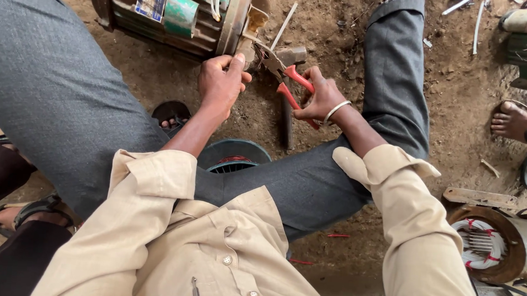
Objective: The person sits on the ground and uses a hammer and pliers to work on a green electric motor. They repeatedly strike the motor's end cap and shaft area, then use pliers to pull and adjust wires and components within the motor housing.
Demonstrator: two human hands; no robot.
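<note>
Pliers [285,76], red-handled, clamped in right hand [323,97]: keep nose square on motor [174,11] rim while left hand [222,81], fingers curled, pinches just beside it.

Dirt-floor motor repair w/shop: stripped motor [174,11], bare stator [495,244]

Pliers [283,76] just right of motor [174,11], hammer [288,101] beneath.

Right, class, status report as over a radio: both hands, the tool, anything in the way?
Right hand shut on red-handled pliers. Left hand at the motor's end, grip unclear. Pliers' nose at the motor's end. Hammer on the dirt beneath.
</note>
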